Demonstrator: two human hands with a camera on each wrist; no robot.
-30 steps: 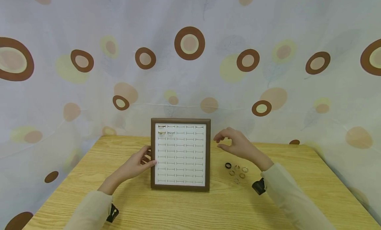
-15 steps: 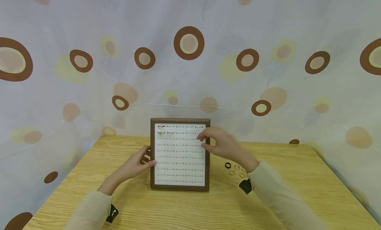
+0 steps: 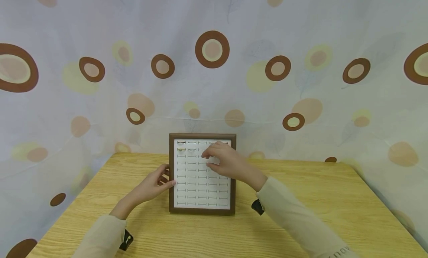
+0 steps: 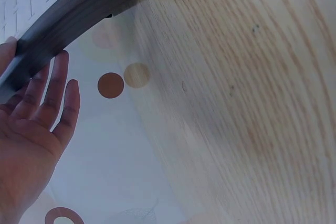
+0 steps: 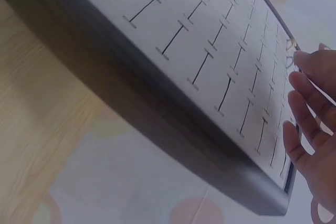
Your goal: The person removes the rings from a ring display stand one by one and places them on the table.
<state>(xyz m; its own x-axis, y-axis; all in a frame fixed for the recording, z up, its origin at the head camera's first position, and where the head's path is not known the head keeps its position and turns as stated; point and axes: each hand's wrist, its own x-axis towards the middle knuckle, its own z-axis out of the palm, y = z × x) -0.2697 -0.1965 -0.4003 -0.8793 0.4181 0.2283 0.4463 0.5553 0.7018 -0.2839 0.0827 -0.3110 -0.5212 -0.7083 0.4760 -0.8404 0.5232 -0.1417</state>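
Note:
A brown-framed ring display board (image 3: 202, 210) with a white slotted face stands upright on the table. My left hand (image 3: 152, 183) grips its left edge, thumb on the front and fingers behind, as the left wrist view also shows. My right hand (image 3: 227, 161) is in front of the upper middle of the board, thumb and fingers apart with nothing visible between them. Near its fingertips, at the upper left, are a gold ring (image 3: 181, 150) and a silver ring (image 3: 192, 150) in the second row. Another ring (image 3: 181, 142) sits in the top-left slot.
The wooden table (image 3: 311, 191) carries the board near its middle. A patterned curtain (image 3: 214, 94) hangs behind and around it. My right forearm (image 3: 287, 209) covers the tabletop right of the board, hiding the loose rings seen there earlier.
My right hand has moved left from beside the board to in front of its face. The forearm has come over the loose rings. My left hand and the board stay put.

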